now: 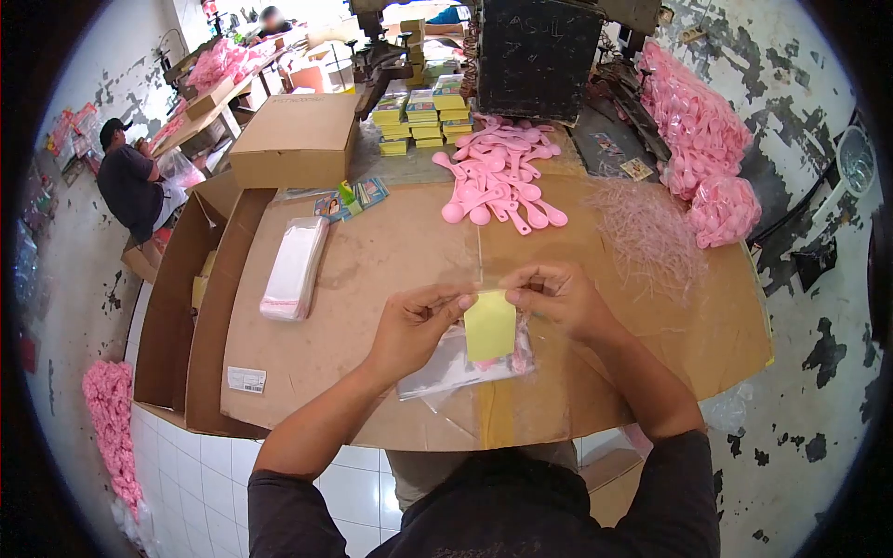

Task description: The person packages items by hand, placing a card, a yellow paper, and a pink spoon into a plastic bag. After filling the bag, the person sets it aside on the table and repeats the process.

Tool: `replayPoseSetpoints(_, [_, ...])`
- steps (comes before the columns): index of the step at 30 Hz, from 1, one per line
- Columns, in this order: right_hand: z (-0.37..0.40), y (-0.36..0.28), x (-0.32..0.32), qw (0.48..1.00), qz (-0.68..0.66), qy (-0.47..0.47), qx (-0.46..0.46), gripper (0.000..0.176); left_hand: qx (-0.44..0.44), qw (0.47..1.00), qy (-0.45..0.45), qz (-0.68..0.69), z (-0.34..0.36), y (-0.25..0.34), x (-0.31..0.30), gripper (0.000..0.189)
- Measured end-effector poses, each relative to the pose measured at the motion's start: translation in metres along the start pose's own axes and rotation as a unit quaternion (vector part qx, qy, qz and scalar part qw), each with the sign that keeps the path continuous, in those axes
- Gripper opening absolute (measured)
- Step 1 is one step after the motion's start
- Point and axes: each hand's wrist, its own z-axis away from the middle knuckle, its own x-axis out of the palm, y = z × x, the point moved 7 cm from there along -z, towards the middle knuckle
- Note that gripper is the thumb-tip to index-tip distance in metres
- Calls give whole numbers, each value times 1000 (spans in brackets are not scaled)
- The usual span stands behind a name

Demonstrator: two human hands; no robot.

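Left hand (423,321) pinched narrow, thumb and fingers at the top left corner of a flat yellow rectangular card (490,327); right hand (556,299) also pinched, at its top right corner. Card sits at frame centre-bottom, over glossy clear plastic sleeves (437,368). Black boxy panel (537,60), upper centre: faint hand lettering starting "PAS", rest unclear. White barcode sticker (246,379), lower left, print too small; dark shirt (512,516), bottom edge, pale lettering illegible. Smooth pink plastic spoon-shaped pieces (493,177) heaped upper centre; stringy pale-pink strands (648,232) right of them; white-and-clear sleeve stack (294,270) centre-left; matte brown cardboard (372,251) underneath.
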Motion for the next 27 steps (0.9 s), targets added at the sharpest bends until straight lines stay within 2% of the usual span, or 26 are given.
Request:
replayPoseSetpoints(3, [-3, 8, -3, 1000, -3, -7, -19, 18, 25, 998, -3, -49, 1, 10, 1, 27])
replayPoseSetpoints(8, [-4, -7, -4, 992, 63, -35, -103, 17, 46, 998, -26, -22, -1, 3, -2, 26])
replayPoseSetpoints(11, [-5, -4, -10, 995, 37, -58, -75, 18, 21, 999, -33, 27, -1, -3, -9, 24])
replayPoseSetpoints(15, [-2, -4, -7, 995, 83, -30, -53, 18, -63, 996, -14, 64, -2, -8, -7, 24])
replayPoseSetpoints(18, [-3, 4, -7, 996, 68, -19, -45, 18, -44, 999, -31, 4, -6, -8, -4, 26])
replayPoseSetpoints(23, [-2, 6, -8, 996, 75, -26, -40, 22, -43, 997, -54, 34, -10, -16, -4, 28])
replayPoseSetpoints(26, [-1, 7, -5, 1000, 2, -2, -20, 31, -39, 997, -49, 36, -9, -12, -3, 28])
replayPoseSetpoints(27, [1, 4, -1, 999, 32, -25, -31, 33, -38, 998, -47, 37, -9, -10, -4, 27])
